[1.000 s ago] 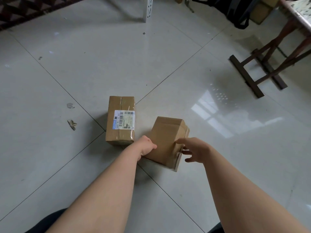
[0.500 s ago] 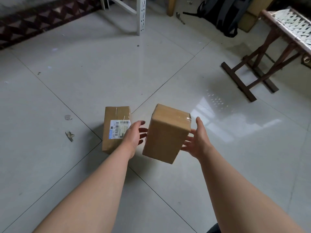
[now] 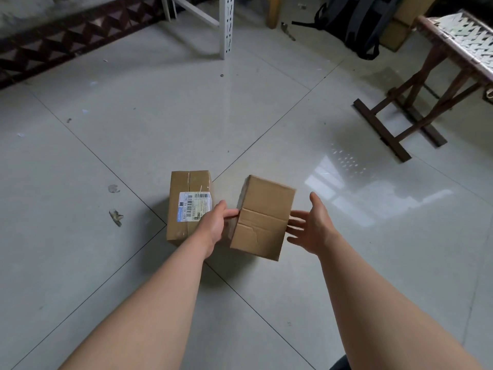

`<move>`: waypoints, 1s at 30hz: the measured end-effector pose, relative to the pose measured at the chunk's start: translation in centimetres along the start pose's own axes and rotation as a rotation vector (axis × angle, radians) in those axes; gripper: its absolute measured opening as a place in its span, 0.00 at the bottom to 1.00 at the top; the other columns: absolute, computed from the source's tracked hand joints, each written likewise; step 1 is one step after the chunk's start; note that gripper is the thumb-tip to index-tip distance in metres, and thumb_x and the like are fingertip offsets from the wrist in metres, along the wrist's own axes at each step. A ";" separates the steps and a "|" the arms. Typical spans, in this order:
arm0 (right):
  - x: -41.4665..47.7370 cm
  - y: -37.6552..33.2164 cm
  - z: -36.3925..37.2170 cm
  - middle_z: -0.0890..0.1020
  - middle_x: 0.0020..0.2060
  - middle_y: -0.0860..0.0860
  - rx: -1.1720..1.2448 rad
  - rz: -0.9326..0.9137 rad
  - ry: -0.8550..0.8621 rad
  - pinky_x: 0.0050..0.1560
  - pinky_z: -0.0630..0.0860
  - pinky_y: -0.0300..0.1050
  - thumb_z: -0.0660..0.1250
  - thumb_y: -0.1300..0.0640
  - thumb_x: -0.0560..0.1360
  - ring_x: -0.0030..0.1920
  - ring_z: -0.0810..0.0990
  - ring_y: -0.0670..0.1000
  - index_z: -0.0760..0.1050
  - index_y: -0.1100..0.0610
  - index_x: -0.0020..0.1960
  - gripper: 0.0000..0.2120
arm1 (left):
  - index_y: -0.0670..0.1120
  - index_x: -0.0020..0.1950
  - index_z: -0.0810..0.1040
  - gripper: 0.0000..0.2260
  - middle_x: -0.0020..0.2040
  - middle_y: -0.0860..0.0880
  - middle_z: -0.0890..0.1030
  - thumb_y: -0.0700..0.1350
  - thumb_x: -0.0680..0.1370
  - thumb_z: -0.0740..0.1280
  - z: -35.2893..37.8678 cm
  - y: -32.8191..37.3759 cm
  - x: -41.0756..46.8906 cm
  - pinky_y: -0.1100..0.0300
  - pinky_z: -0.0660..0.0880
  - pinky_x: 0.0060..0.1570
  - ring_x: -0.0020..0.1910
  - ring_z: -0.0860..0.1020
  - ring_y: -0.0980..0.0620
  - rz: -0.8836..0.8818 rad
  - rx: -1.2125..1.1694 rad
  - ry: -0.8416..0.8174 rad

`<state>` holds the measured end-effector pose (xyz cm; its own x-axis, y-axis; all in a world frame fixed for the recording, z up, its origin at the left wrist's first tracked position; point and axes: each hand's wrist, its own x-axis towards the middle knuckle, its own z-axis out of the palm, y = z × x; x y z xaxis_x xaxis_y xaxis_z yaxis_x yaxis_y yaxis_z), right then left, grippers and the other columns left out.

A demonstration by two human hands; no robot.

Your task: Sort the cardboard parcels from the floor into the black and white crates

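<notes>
Low at centre frame, the plain parcel (image 3: pixel 262 217) is now off the floor (image 3: pixel 133 129), its flap seam turned up; a second ago it leaned on the tiles. The left hand (image 3: pixel 214 225) pinches its left edge. The right hand (image 3: pixel 312 225) is spread open at its right side, contact unclear. The labelled parcel (image 3: pixel 184 188) still lies just left. No crate shows, so carrying likely follows.

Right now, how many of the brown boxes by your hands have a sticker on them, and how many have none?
Parcels with a sticker: 1, the labelled parcel lying on the floor.
Parcels without a sticker showing: 1, the plain parcel, gripped by the left hand, with the right hand open at its other side.
Total: 2
</notes>
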<state>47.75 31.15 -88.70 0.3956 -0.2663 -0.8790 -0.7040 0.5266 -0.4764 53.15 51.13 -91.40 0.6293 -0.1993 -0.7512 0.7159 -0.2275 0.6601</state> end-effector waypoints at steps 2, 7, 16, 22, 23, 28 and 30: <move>-0.2 0.2 -0.2 0.76 0.59 0.63 -0.018 0.036 -0.011 0.72 0.62 0.61 0.51 0.33 0.78 0.62 0.74 0.63 0.68 0.61 0.62 0.32 | 0.45 0.58 0.83 0.26 0.61 0.47 0.77 0.55 0.84 0.48 0.3 0.2 -0.4 0.50 0.66 0.59 0.59 0.73 0.49 0.030 -0.007 -0.035; 0.1 0.1 -0.3 0.74 0.60 0.64 -0.014 0.033 -0.004 0.70 0.61 0.62 0.51 0.33 0.78 0.64 0.72 0.65 0.66 0.60 0.66 0.33 | 0.41 0.47 0.83 0.23 0.54 0.44 0.82 0.52 0.84 0.52 0.7 -0.3 -0.7 0.52 0.76 0.52 0.57 0.77 0.45 0.053 -0.003 -0.021; -0.8 0.5 2.1 0.69 0.70 0.56 -0.005 0.052 -0.042 0.69 0.62 0.57 0.55 0.39 0.80 0.70 0.67 0.60 0.59 0.58 0.77 0.32 | 0.42 0.53 0.80 0.08 0.50 0.44 0.83 0.40 0.81 0.61 0.4 -0.6 -0.4 0.47 0.75 0.61 0.43 0.81 0.49 0.030 -0.010 -0.016; -0.8 1.1 5.5 0.58 0.78 0.53 -0.192 -0.142 -0.054 0.74 0.53 0.51 0.55 0.46 0.82 0.77 0.56 0.55 0.57 0.59 0.78 0.28 | 0.47 0.53 0.81 0.09 0.55 0.47 0.82 0.40 0.80 0.61 0.5 -0.4 -0.4 0.57 0.75 0.53 0.47 0.80 0.51 0.222 0.209 0.078; -0.4 1.1 5.6 0.60 0.77 0.54 -0.215 -0.185 -0.026 0.74 0.53 0.49 0.55 0.47 0.82 0.77 0.56 0.54 0.59 0.59 0.77 0.27 | 0.49 0.52 0.82 0.08 0.55 0.49 0.82 0.41 0.79 0.63 -0.2 -0.4 -0.2 0.59 0.74 0.52 0.49 0.79 0.52 0.299 0.318 0.219; 1.0 1.0 7.1 0.79 0.55 0.58 -0.182 -0.264 -0.069 0.63 0.70 0.47 0.58 0.56 0.81 0.57 0.77 0.55 0.76 0.62 0.59 0.13 | 0.54 0.61 0.75 0.23 0.70 0.50 0.64 0.53 0.68 0.75 -4.6 -1.8 1.6 0.54 0.64 0.66 0.66 0.65 0.44 0.213 0.709 0.654; 1.6 1.6 8.4 0.79 0.48 0.55 -0.158 -0.229 -0.128 0.58 0.71 0.47 0.57 0.57 0.82 0.49 0.76 0.52 0.77 0.61 0.52 0.12 | 0.55 0.65 0.68 0.34 0.72 0.48 0.58 0.57 0.63 0.77 -5.7 -2.6 2.2 0.51 0.63 0.68 0.67 0.64 0.43 0.112 0.699 0.553</move>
<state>52.18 38.31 -90.69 0.6183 -0.2545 -0.7436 -0.6671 0.3302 -0.6678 54.35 56.69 -94.77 0.8692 0.1915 -0.4558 0.4079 -0.7987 0.4423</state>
